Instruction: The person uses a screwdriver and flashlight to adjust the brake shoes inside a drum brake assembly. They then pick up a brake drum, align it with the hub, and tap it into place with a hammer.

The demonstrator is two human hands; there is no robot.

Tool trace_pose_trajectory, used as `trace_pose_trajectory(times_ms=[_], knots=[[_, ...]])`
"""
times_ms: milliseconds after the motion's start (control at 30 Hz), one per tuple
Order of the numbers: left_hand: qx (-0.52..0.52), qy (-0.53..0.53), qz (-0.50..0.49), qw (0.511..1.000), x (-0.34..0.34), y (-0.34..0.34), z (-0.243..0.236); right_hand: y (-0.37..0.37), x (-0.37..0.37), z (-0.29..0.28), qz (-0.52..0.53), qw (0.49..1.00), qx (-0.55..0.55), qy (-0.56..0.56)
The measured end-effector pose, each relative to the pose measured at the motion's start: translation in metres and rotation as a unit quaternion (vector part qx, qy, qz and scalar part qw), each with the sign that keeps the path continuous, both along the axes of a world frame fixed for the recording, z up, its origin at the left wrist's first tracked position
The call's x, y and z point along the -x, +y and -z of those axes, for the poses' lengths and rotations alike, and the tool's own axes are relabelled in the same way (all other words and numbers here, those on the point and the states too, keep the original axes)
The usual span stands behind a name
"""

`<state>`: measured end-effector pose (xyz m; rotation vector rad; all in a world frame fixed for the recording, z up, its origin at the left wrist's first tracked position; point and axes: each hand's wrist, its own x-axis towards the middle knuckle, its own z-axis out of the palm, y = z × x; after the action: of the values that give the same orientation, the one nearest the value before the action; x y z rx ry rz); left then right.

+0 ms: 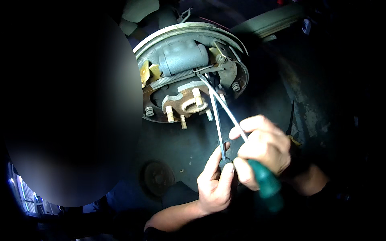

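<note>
In front of me is an opened drum brake [189,27], lit by a bright light. Across its top sits a grey wheel cylinder [185,60], with a coil spring [171,79] just below. My right hand [263,146] is wrapped round a green-handled screwdriver [265,182]; its shaft slants up to the spring's right end. Lower and to the left, my left hand [217,182] pinches a second slim metal tool [218,124] by its dark lower end. That shaft rises nearly upright behind the screwdriver, and its tip is hard to make out.
The hub [177,106] has several studs pointing toward me. Low in the background lies a dark round part [157,178]. A yellow-ended tool [294,140] shows beyond my right hand. A large blurred dark shape [92,120] covers the left side, hiding part of the brake.
</note>
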<state>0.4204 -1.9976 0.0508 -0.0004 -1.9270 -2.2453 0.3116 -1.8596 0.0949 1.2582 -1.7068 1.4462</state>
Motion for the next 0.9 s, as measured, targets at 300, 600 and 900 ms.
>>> trace_pose_trajectory(times_ms=[300, 600, 900], knots=[[0.037, 0.011, -0.002, 0.999, -0.001, -0.001, -0.001, 0.005, 0.015, -0.029, 0.023, 0.999, 0.038, -0.022], [0.028, 0.019, 0.01, 0.999, 0.0, -0.003, 0.006, 0.008, 0.005, 0.004, -0.021, 1.0, -0.007, -0.013], [0.036, 0.006, -0.013, 0.999, -0.003, -0.003, 0.001, 0.004, 0.017, -0.019, -0.007, 0.999, 0.04, 0.022]])
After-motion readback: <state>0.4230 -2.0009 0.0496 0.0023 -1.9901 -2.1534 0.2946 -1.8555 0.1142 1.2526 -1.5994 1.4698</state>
